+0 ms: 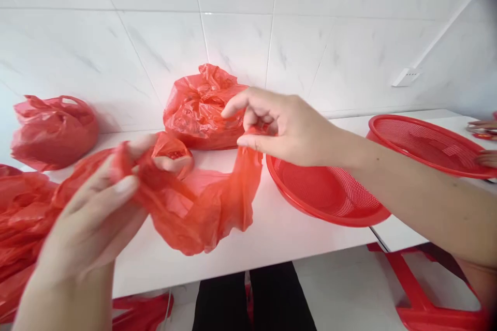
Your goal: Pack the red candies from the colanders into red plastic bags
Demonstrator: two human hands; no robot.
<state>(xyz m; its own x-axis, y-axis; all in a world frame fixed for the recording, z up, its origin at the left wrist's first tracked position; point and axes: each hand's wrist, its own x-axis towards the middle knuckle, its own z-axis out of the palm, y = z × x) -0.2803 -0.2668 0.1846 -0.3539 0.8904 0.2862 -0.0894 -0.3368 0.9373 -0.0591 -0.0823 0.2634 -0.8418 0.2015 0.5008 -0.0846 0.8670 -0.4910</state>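
A thin red plastic bag [202,222] hangs between my two hands above the white table [264,240]. My left hand [103,201], slightly blurred, grips the bag's left end between thumb and fingers. With thumb and curled fingers, my right hand [283,126] pinches the other end; its index finger points out to the left. The bag sags in loose folds and looks empty. Directly behind it, a filled, bunched-up red bag [205,108] leans near the wall. Under my right forearm lies a red mesh basket [330,191], partly hidden by that arm.
At the far left sits another full red bag [56,132], with crumpled red bags [23,217] nearer me. Another person's hand [487,158] touches a second red basket [423,142] on the right. A red stool [423,289] stands below the table edge. A tiled wall [240,36] rises behind.
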